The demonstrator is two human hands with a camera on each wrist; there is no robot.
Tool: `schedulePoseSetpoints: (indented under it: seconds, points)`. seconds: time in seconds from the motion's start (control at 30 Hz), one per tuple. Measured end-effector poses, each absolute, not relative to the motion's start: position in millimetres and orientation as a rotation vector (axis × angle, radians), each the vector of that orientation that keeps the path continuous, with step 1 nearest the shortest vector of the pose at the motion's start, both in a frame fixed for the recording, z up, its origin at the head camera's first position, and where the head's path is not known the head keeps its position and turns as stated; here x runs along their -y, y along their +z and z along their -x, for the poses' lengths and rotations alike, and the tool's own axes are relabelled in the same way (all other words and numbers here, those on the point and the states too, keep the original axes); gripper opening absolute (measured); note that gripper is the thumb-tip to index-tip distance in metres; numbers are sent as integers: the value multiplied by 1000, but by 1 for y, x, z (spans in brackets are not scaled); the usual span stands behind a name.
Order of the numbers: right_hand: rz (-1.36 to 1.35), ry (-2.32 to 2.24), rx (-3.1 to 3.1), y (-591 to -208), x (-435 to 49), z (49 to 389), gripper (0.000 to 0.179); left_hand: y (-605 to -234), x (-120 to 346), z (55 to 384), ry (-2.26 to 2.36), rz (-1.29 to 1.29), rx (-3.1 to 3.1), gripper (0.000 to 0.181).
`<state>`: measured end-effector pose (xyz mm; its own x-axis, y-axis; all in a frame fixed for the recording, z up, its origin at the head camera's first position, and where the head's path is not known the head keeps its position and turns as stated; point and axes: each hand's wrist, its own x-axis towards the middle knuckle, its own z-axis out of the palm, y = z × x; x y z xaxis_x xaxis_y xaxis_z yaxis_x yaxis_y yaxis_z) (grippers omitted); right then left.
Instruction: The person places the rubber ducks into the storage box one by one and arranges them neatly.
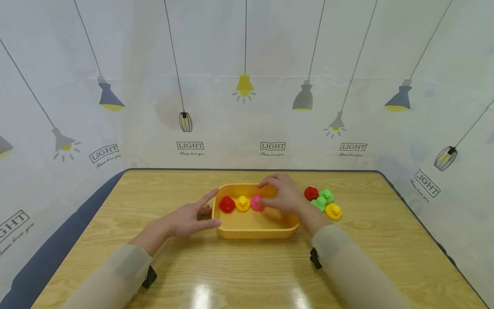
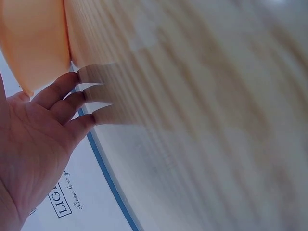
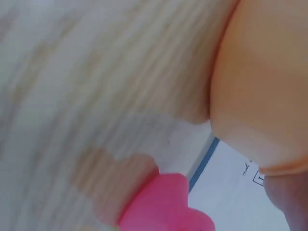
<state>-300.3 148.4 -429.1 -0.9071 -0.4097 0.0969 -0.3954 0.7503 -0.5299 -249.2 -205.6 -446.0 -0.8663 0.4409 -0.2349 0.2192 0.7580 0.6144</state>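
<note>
In the head view, an orange-yellow tray [image 1: 252, 234] holds a red rubber duck [image 1: 227, 204], a yellow rubber duck [image 1: 242, 203] and a pink rubber duck [image 1: 256, 203] in a row. My left hand [image 1: 189, 219] spreads at the tray's left end, thumb and forefinger at its rim. Its fingers also show in the left wrist view, beside the tray wall [image 2: 36, 43]. Over the tray's right half reaches my right hand [image 1: 284, 194], fingers spread apart, thumb tip beside the pink duck. Whether the thumb touches that duck is unclear.
On the table [image 1: 386, 240], right of the tray, stand another red duck [image 1: 311, 193], two green ducks [image 1: 326, 196] and a yellow duck [image 1: 333, 211]. The right wrist view shows a pink duck [image 3: 161, 207] outside the tray. A printed curtain [image 1: 247, 124] hangs behind.
</note>
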Motion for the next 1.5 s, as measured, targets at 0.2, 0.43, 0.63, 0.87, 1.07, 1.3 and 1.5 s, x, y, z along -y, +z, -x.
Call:
schedulePoseSetpoints:
  seconds: [0.2, 0.43, 0.63, 0.87, 1.07, 1.3, 1.5]
  points:
    - [668, -1057, -2868, -412, -164, 296, 39, -446, 206, 248, 842, -495, -2584, 102]
    - [626, -1195, -2856, -390, -210, 277, 33, -445, 207, 249, 841, -497, -2582, 103]
    - [523, -1183, -2874, -386, -269, 251, 33, -443, 206, 250, 827, -496, -2586, 103]
    - [492, -1096, -2920, -400, -325, 227, 32, -443, 206, 251, 829, -468, -2573, 102]
    - [424, -1048, -2924, -410, -353, 213, 29, -444, 205, 250, 834, -466, -2577, 102]
    - [370, -1033, -2892, -420, -371, 211, 32, -444, 206, 249, 841, -477, -2571, 102]
    - [339, -1013, -2817, -423, -375, 220, 40, -443, 206, 249, 843, -468, -2574, 101]
